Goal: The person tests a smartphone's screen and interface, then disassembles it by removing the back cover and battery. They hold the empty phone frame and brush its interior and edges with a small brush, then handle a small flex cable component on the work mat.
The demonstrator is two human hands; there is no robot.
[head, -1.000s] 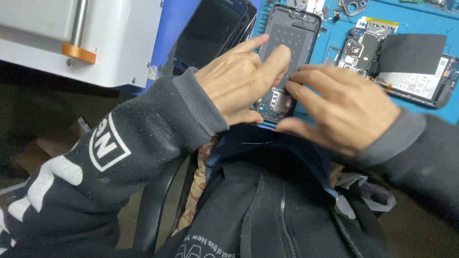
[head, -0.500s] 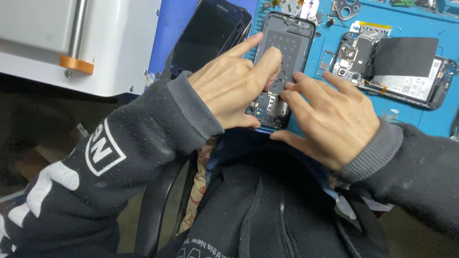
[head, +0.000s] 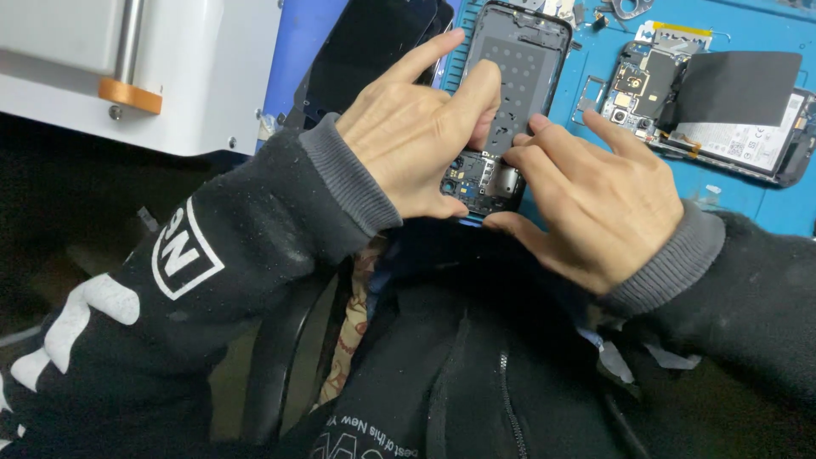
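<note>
Blue mat (head: 739, 212) on the counter, rubbery looking, with a white metal box (head: 170, 68) off to the left that has a steel rod and an orange collar on it. Pretty standard repair bench vibe.

The open phone (head: 518, 76) lies flat on the mat right at the near edge, back cover off. You can see the dark inner frame with rows of little dots in the upper part and a small board (head: 476, 178) with shiny metal shields at the bottom end. So the teardown part looks done on this one; what's left, as far as I can judge, is the fiddly stuff at that bottom board, since both hands are bunched up right there.

Left hand (head: 416, 136) rests over the lower left of the phone, index stretched out along the edge, the other fingers curled in narrow with the tips on the frame. Right hand (head: 603, 204) comes in from the right, fingers close together and pressing at the spot just above the board. Can't tell if either is pinching a tiny part, too small to see.

A glossy black screen (head: 374, 42) lies just beside the phone on the left. Well off to the right sits a second phone (head: 722, 102), also gutted, with a matte black sheet over its battery. Some loose bits (head: 629, 7) near the top edge.
</note>
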